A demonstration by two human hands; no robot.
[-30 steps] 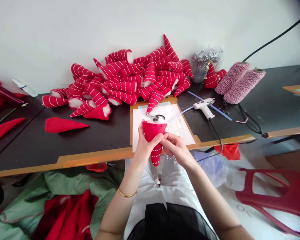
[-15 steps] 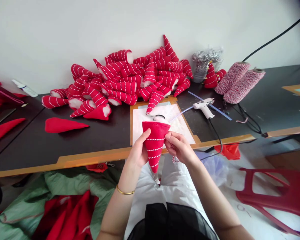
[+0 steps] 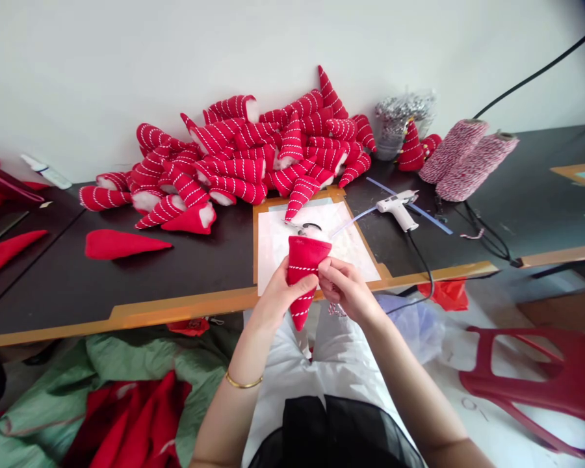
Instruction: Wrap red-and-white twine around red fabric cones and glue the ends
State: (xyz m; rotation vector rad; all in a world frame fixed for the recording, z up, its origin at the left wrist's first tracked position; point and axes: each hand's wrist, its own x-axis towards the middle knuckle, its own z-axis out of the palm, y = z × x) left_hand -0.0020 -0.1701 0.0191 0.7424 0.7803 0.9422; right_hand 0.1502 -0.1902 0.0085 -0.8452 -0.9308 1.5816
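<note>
A red felt cone (image 3: 304,257) wound with red-and-white twine hangs point down between my hands at the table's front edge, white stuffing showing at its wide top. My left hand (image 3: 280,296) is wrapped round its left side, thumb across the front. With pinched fingers, my right hand (image 3: 344,286) grips the cone's right edge where the twine runs; loose twine (image 3: 336,310) dangles below that hand. Just behind the cone, scissors (image 3: 312,227) lie on a white sheet (image 3: 273,250) taped to the table.
Many twine-wrapped cones (image 3: 238,169) are heaped at the back. Right of the sheet lies a white glue gun (image 3: 398,207) with glue sticks; twine spools (image 3: 475,166) stand beyond. A plain red cone (image 3: 127,244) lies left. A red stool (image 3: 531,370) stands at lower right.
The cone has turned and shifted slightly right. My left thumb has moved from its upper left edge to across its front. My right hand stays at the right edge.
</note>
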